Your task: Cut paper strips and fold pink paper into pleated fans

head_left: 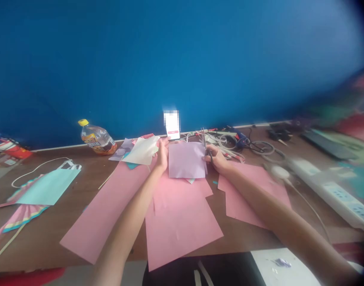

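My left hand (162, 154) grips the left edge of a purple sheet of paper (186, 159), raised over the table. In my right hand (217, 159) is a pair of scissors (204, 138), its blades pointing up and away along the sheet's right edge. A narrow strip shows beside that edge; whether it is fully cut apart I cannot tell. Below the sheet lie pink sheets of paper (182, 230), with another long pink sheet (104, 210) under my left forearm. A cream sheet (142, 150) rests just left of my left hand.
A lit phone (172, 125) leans against the blue wall. To the left are a tilted drink bottle (98, 139), a light-blue sheet (49, 186) and folded striped paper. Tangled cables (229, 141), a pink sheet (253, 190) and a white power strip (333, 192) lie to the right.
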`<state>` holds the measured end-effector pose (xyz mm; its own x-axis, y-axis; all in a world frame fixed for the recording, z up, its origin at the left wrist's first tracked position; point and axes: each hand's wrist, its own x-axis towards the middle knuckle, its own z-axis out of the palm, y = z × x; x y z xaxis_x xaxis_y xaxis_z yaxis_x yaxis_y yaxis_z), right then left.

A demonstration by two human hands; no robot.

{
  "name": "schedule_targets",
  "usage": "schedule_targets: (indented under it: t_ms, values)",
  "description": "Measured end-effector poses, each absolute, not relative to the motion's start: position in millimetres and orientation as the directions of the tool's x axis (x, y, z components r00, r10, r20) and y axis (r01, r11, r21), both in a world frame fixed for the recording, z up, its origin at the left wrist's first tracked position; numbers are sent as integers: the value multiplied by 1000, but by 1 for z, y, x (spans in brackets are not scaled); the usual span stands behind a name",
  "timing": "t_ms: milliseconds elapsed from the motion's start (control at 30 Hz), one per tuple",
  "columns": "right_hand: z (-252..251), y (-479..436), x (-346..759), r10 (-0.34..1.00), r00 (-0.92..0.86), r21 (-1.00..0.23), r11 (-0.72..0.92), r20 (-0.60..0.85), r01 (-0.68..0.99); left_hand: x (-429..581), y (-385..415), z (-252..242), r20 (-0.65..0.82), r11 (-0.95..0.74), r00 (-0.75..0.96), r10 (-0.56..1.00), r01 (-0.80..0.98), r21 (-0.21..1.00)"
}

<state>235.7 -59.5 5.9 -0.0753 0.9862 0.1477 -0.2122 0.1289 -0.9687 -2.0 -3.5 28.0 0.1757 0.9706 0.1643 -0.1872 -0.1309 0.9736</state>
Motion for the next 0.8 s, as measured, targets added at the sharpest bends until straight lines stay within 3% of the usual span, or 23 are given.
schedule_targets:
  t_ms: [67, 133, 300, 467, 567, 800]
  values:
    - [8, -62, 235, 981, -132, -976, 119, 144, -182, -6, -3, 41, 192, -153, 346, 918, -136, 979]
    - [11, -64, 234, 973, -192, -983, 97, 127, -157, -11, -4, 53, 214, -254, 441, 871, 33, 967]
    - [20, -72, 227, 947, -295, -991, 107, 126, -80, -13, -7, 67, 62, -351, 632, 772, 343, 871]
    - [25, -76, 215, 913, -377, -987, 159, 158, -27, -2, -14, 67, 42, -474, 759, 650, 362, 802]
    - [26, -75, 210, 916, -376, -990, 130, 139, -51, -7, -11, 69, -64, -421, 772, 632, 411, 809]
    - [25, -71, 215, 951, -295, -994, 101, 88, 28, -48, 4, 61, -129, -217, 728, 673, 361, 907]
